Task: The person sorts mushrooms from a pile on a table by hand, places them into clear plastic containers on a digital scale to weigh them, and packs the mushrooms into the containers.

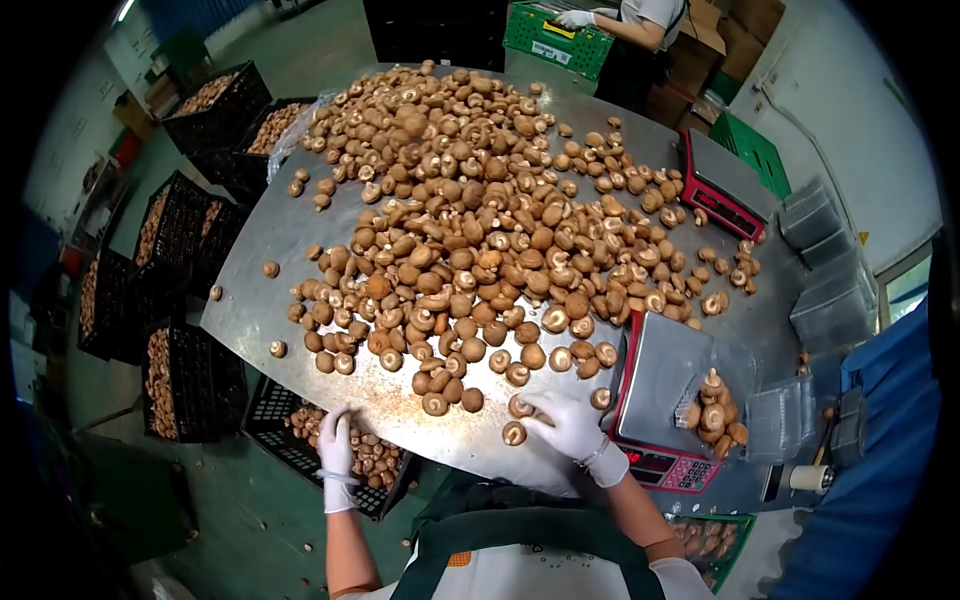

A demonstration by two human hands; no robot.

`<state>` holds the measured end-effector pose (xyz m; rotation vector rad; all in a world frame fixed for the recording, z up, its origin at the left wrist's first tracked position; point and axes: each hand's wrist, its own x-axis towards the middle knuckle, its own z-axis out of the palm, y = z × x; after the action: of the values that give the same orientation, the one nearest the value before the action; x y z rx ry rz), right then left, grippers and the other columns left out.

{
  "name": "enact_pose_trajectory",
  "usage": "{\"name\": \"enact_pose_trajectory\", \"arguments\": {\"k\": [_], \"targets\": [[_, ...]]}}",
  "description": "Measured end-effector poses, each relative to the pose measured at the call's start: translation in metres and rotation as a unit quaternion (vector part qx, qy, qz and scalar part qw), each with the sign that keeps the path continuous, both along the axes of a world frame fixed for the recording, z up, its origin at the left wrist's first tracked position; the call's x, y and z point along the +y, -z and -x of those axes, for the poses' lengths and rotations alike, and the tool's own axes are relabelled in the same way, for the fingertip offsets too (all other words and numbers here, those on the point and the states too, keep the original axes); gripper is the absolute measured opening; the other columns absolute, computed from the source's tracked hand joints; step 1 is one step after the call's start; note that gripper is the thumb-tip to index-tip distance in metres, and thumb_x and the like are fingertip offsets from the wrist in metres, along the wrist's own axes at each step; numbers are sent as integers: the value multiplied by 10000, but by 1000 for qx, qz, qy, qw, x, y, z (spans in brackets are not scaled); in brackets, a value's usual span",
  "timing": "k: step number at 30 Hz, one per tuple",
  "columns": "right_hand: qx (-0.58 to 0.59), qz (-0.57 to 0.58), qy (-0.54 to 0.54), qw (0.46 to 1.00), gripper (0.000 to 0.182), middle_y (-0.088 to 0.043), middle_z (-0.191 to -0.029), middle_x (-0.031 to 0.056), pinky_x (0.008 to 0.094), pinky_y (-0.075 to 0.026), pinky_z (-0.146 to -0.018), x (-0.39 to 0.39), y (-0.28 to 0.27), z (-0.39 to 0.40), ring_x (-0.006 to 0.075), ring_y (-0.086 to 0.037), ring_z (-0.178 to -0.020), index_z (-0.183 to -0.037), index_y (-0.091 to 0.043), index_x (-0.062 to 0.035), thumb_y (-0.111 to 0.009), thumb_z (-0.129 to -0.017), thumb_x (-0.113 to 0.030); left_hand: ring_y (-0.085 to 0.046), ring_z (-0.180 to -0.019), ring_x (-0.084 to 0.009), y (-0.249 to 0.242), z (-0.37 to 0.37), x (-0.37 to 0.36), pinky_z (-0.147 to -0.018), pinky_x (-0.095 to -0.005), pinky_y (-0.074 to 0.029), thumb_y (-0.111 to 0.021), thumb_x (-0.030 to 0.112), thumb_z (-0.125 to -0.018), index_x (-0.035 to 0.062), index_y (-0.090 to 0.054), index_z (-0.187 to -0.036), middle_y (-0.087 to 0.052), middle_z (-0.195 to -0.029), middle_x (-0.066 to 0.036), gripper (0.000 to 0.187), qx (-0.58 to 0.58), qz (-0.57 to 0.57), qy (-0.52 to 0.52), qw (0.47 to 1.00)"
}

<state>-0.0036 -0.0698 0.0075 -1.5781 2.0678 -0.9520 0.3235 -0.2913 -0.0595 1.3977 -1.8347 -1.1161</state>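
A large heap of brown shiitake mushrooms (460, 210) covers the metal table (275, 225). My right hand (568, 426), in a white glove, is at the near edge with thumb and fingers around a mushroom (520, 405). Another mushroom (514, 433) lies just below the thumb, stem side up. My left hand (337, 446), also gloved, hangs past the table edge over a black crate (268, 412) partly filled with mushrooms. Its fingers are stretched out, and I see nothing held in them. Beside my right hand stands a red scale (655, 375) bearing a clear tray of mushrooms (714, 415).
Several black crates (178, 385) of mushrooms stand on the left. A second scale (725, 185) sits at the far right, near stacked clear trays (835, 290). A tape roll (806, 478) lies on the right. Across the table, another person's gloved hand (575, 19) touches a green crate (550, 45).
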Motion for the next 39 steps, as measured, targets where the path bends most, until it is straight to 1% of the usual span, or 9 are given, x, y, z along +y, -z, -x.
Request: {"name": "enact_pose_trajectory", "arguments": {"k": [2, 10, 15, 18, 21, 24, 29, 32, 39], "targets": [[6, 9, 30, 1000, 321, -634, -906, 92, 373, -489, -743, -25, 4, 6, 282, -610, -854, -1096, -639, -114, -631, -827, -289, -550, -1045, -351, -2, -31, -11, -967, -428, -404, -576, -6, -777, 23, -609, -1121, -601, -1127, -166, 346, -302, 274, 21, 913], [345, -68, -3, 936, 429, -562, -941, 52, 398, -431, -779, -142, 65, -9, 233, -541, -941, -1121, -567, -125, -683, -714, -198, -543, -1073, -360, -13, 69, -11, -964, -411, -415, -611, 84, -806, -8, -608, -1087, -591, -1138, -189, 295, -78, 175, 171, 966], [-139, 31, 75, 987, 426, -556, -1013, 54, 314, -446, -816, -86, 31, 3, 181, -538, -917, -1224, -538, -93, -656, -830, -204, -524, -1140, -340, -17, 86, -4, -1012, -417, -381, -581, 79, -844, -5, -606, -1108, -586, -1170, -198, 278, -7, 130, 204, 970], [-454, 110, 194, 863, 424, -536, -1097, 39, 269, -473, -800, -16, -17, 20, 98, -536, -1006, -1297, -464, -66, -588, -896, -128, -527, -1143, -337, -19, 89, -6, -1015, -415, -378, -550, 38, -851, -12, -601, -1125, -586, -1182, -192, 284, -34, 101, 202, 974], [-275, 175, 349, 878, 470, -590, -1077, 71, 277, -484, -827, 63, -65, 45, 126, -589, -917, -1314, -438, -49, -591, -872, -91, -528, -1146, -333, -8, 102, -9, -1011, -407, -382, -539, 11, -851, -25, -594, -1125, -595, -1166, -188, 283, -10, 94, 230, 969], [168, 88, 477, 858, 458, -601, -996, 110, 368, -454, -841, 115, -106, 63, 288, -578, -942, -1146, -588, -52, -728, -732, -189, -530, -1146, -331, -26, 140, 5, -1007, -408, -382, -541, 10, -849, -25, -597, -1119, -602, -1153, -187, 278, 33, 117, 276, 953], [345, -115, 536, 762, 448, -604, -1029, 121, 404, -424, -880, 193, -78, 93, 319, -556, -1000, -1124, -609, -91, -728, -739, -289, -537, -1119, -323, -62, 209, 61, -989, -395, -395, -590, 24, -831, 10, -607, -1120, -605, -1136, -158, 290, 93, 151, 375, 910], [331, -94, 497, 797, 426, -601, -1112, 141, 398, -408, -945, 226, -77, 102, 325, -541, -1080, -1146, -605, -75, -692, -790, -292, -544, -1109, -289, -73, 238, 108, -956, -376, -418, -588, 27, -824, 25, -609, -1136, -607, -1139, -153, 312, 122, 80, 420, 896], [-144, 147, 572, 794, 516, -570, -1231, 158, 313, -446, -903, 296, -26, 176, 227, -571, -1061, -1321, -450, -15, -592, -906, -288, -623, -822, -132, -99, 315, 215, -748, -263, -500, -508, 98, -932, 46, -456, -1346, -642, -950, -79, 421, 148, -134, 497, 845]]}}
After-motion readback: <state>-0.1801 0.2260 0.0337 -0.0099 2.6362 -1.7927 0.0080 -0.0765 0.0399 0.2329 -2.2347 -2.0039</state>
